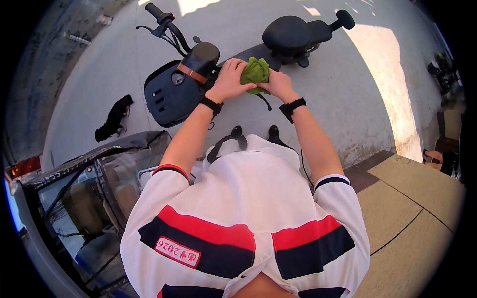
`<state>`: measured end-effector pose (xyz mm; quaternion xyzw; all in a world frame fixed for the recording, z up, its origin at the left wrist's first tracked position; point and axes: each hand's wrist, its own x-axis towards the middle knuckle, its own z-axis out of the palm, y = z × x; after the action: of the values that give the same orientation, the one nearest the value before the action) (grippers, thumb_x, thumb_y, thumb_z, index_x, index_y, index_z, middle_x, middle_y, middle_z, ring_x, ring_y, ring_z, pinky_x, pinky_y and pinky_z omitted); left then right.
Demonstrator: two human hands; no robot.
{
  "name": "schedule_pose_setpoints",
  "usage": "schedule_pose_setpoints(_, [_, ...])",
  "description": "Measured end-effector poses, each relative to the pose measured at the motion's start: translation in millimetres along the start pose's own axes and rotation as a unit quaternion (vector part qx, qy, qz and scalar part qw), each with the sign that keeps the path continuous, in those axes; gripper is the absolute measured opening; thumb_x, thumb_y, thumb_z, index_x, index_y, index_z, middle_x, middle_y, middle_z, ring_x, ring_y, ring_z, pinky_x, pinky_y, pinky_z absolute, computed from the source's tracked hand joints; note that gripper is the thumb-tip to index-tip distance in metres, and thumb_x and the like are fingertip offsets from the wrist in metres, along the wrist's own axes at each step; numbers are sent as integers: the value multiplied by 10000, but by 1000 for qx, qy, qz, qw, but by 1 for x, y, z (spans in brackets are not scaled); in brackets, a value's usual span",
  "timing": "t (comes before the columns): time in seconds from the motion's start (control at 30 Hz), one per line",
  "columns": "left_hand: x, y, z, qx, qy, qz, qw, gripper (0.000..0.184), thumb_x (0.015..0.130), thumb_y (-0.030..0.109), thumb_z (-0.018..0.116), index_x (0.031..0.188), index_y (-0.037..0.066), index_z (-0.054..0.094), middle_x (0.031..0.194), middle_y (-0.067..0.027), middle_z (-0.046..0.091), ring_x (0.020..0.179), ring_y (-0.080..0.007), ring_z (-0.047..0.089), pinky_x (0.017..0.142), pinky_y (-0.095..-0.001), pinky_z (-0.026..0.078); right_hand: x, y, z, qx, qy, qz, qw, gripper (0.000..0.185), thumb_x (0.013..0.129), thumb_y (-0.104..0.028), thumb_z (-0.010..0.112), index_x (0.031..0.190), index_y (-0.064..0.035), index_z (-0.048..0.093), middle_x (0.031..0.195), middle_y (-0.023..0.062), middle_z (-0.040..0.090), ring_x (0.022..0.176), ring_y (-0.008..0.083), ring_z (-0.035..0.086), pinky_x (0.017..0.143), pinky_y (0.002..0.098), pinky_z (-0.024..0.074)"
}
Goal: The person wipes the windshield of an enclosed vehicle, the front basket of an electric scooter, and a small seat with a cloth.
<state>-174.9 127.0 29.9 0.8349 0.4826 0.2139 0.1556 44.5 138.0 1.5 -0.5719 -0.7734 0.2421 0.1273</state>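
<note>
A bunched green cloth is held between my two hands, over the middle of a dark electric scooter. My left hand grips the cloth from its left side, fingers curled toward it. On the other side my right hand is closed on the cloth, thumb toward the middle. The scooter's handlebar grip and basket are to the left of my hands. Its black seat lies beyond them, to the right. The part of the scooter right under my hands is hidden.
A black dog is on the concrete floor at the left. Close by on my left stands a vehicle with a clear windscreen. Tan paving lies at the right. Farther right a person's arm shows at the edge.
</note>
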Motion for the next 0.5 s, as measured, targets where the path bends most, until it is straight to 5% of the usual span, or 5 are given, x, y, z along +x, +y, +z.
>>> schedule_pose_setpoints(0.23, [20,-4,12,82,-3,3,997,637,812,537,740,1182,32,625,1040,-129,584,1071,-332,516,939,-424,425,-3,1,7,-10,41,-31,999,594,812,-543,730,1121,-53,598,820,150,707,762,356,694,663,449,548])
schedule_pose_setpoints(0.5, [31,-15,16,66,-18,-12,998,558,841,556,701,1114,70,671,950,-98,610,959,-308,561,891,-427,418,-11,4,14,-40,84,-55,994,490,815,-389,761,1051,-1,577,934,166,670,843,354,657,730,442,527])
